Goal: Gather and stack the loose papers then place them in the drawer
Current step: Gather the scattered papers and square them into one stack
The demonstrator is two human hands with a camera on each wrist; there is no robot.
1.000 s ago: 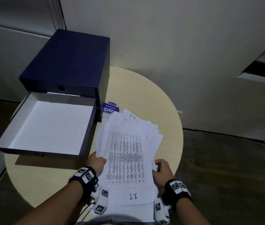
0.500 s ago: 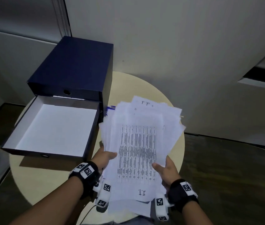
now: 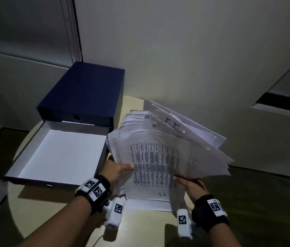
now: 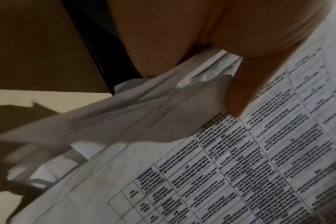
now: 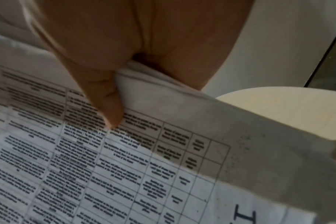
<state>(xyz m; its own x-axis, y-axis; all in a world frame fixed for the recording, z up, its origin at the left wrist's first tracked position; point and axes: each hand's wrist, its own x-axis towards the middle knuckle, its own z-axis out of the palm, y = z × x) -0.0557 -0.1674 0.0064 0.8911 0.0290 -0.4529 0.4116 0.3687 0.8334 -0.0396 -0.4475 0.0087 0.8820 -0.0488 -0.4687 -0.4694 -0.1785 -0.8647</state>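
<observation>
A fanned, uneven stack of white papers point(image 3: 160, 157), its top sheet printed with a table, is lifted off the round table and tilted up. My left hand point(image 3: 118, 171) grips its left edge, thumb on the top sheet point(image 4: 240, 159). My right hand point(image 3: 187, 184) grips its lower right edge, thumb pressed on the printed table point(image 5: 125, 159). The dark blue drawer box point(image 3: 85, 93) stands at the back left. Its white-lined drawer point(image 3: 60, 155) is pulled open just left of the papers and holds nothing I can see.
The round beige table point(image 3: 51, 211) carries the box; its rim curves close under my wrists. A pale wall point(image 3: 185, 50) stands right behind the table. Dark floor point(image 3: 265, 202) lies to the right.
Both hands have raised the paper stack off the table and tipped its far end upward and to the right. The sheets have fanned out more. My head view has shifted.
</observation>
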